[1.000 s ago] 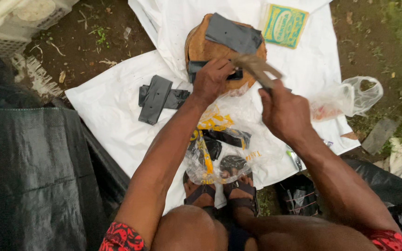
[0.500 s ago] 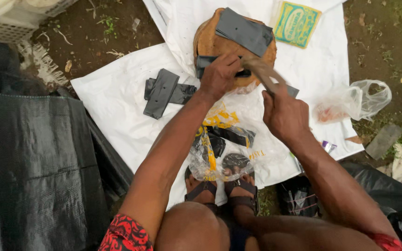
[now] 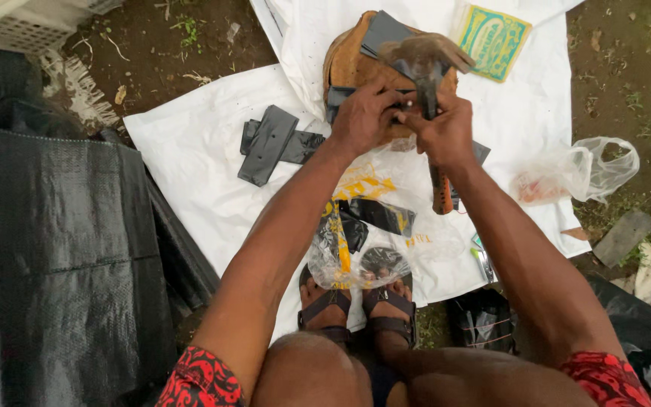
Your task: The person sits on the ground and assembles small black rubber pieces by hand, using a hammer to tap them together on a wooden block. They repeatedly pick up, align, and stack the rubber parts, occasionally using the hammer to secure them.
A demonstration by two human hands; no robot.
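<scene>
Observation, head view. Person seated low, knees up, feet in dark sandals (image 3: 356,305) on a white sheet (image 3: 190,151) spread over bare soil.

Left hand (image 3: 363,117): fingers curled down, pinching a dark strip (image 3: 338,96) against the wooden block (image 3: 352,64). Closed on the strip.

Right hand (image 3: 446,136): fist wrapped tight round the handle of a hammer (image 3: 425,60). The rusty head sits over the block, just above the strip; the handle's end sticks out below the fist. Whether the head touches the strip cannot be told.

Hands are side by side, knuckles nearly touching, both over the near edge of the block. A second dark flat piece (image 3: 382,32) lies on the far part of the block.

Surroundings: loose pile of dark strips (image 3: 273,143) on the sheet, left of the left forearm. Clear plastic bag with yellow print (image 3: 356,226) between the forearms, just ahead of the feet. Green and yellow packet (image 3: 493,41) beyond the block, to the right. Crumpled clear bag (image 3: 578,172) at the sheet's right edge. Black woven sheeting (image 3: 54,249) on the left.
</scene>
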